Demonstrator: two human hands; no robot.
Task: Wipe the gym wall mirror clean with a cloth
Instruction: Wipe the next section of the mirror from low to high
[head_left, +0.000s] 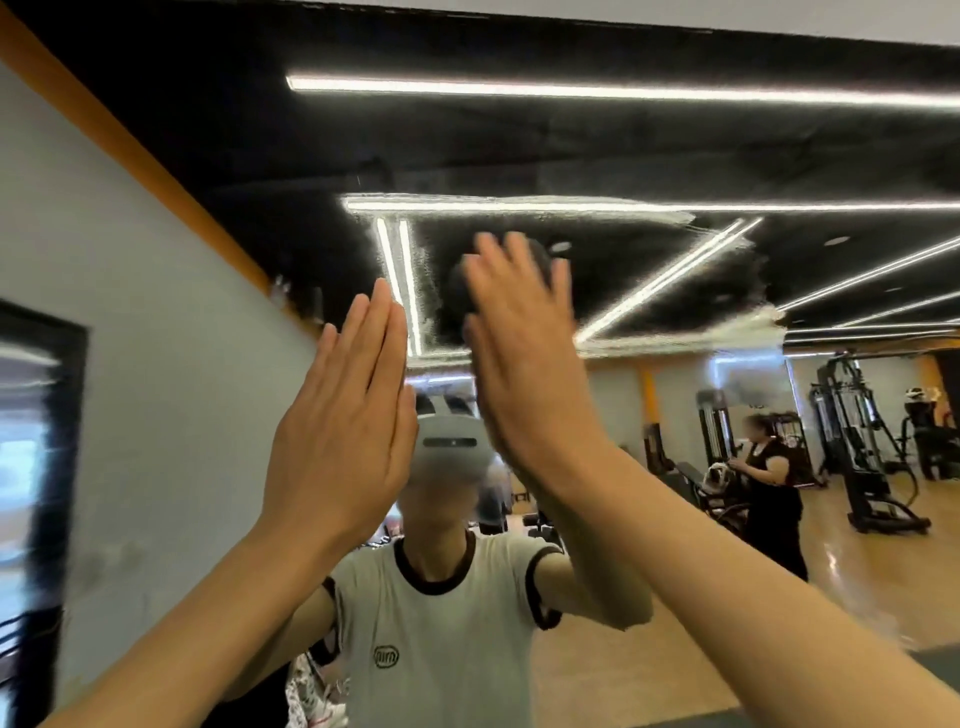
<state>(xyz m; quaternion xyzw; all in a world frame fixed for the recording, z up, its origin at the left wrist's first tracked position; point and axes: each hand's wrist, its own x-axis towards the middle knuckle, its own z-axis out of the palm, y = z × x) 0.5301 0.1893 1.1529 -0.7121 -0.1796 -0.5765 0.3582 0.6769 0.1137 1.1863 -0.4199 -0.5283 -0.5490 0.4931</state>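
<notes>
The wall mirror (675, 156) fills most of the view and shows my own reflection with both arms raised. My right hand (519, 353) is flat with straight fingers, pressing a dark cloth (460, 288) against the glass at head height. Only the cloth's edges show past my fingers. My left hand (343, 431) is held up beside it, just lower and to the left, fingers straight and together, holding nothing. Hazy wipe streaks (737, 317) cross the glass around and to the right of the cloth.
A grey wall (156, 364) with an orange stripe runs along the left, with a dark-framed window (36, 493) in it. Reflected at right are weight machines (857, 441), a person in dark clothes (774, 493) and a wood floor.
</notes>
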